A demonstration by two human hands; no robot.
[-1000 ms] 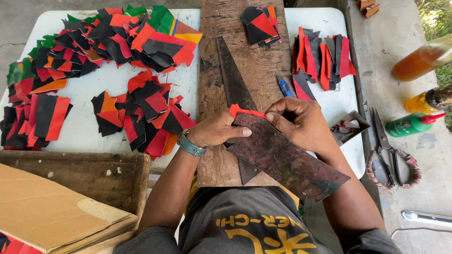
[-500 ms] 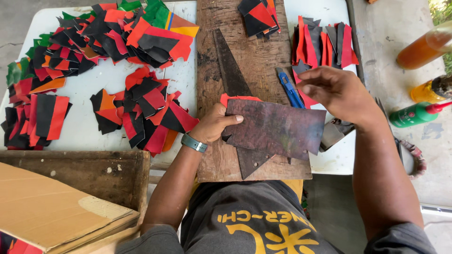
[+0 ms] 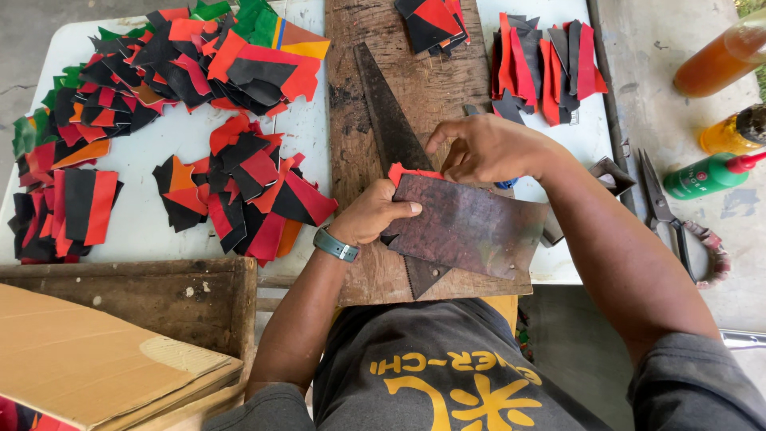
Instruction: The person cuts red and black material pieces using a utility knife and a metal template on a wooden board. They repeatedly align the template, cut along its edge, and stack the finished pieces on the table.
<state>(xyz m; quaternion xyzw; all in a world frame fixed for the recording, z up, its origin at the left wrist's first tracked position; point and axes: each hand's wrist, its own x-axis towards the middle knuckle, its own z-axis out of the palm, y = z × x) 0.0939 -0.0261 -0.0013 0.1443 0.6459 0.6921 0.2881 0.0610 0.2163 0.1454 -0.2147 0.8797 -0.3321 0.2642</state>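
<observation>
My right hand (image 3: 487, 148) is coming back from the right, curling narrow over the red piece (image 3: 407, 172) at frame centre. My left hand (image 3: 375, 215) is pinning the rusty metal plate (image 3: 467, 227) on the wooden board (image 3: 423, 80); scraps (image 3: 247, 191) are crowding the tabletop (image 3: 311, 136) left.

Wooden board (image 3: 423, 88) lying across bench (image 3: 159, 231) centre, metal template (image 3: 467, 231) on board, cut pieces (image 3: 239, 195) left of board, scissors (image 3: 666, 211) far right, cardboard box (image 3: 88, 367) front left

Soft, even daylight, faint shadows, sharp focus throughout, slight wide-angle bending at the edges, no glare.
</observation>
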